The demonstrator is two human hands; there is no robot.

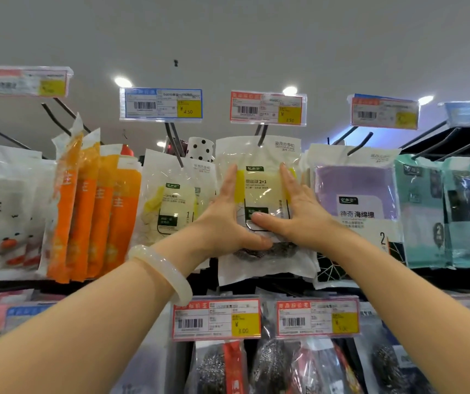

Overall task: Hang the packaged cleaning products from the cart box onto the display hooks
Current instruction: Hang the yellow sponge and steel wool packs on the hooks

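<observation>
A white and yellow steel-wool packet point(259, 183) hangs on a black display hook point(262, 137) under a red-edged price tag point(268, 108). More packets hang behind it. My left hand point(228, 220), with a pale bangle on its wrist, lies flat on the packet's left side, fingers straight up and thumb across the bottom. My right hand point(290, 211) lies flat on the right side, its thumb pointing left over the label. The cart box is out of view.
Neighbouring hooks are full: yellow glove packets point(168, 200) to the left, orange packets point(94, 211) further left, a purple sponge-cloth packet point(356, 194) and teal packets point(427, 211) to the right. A lower row holds steel-wool packs point(216, 368) under price tags point(216, 319).
</observation>
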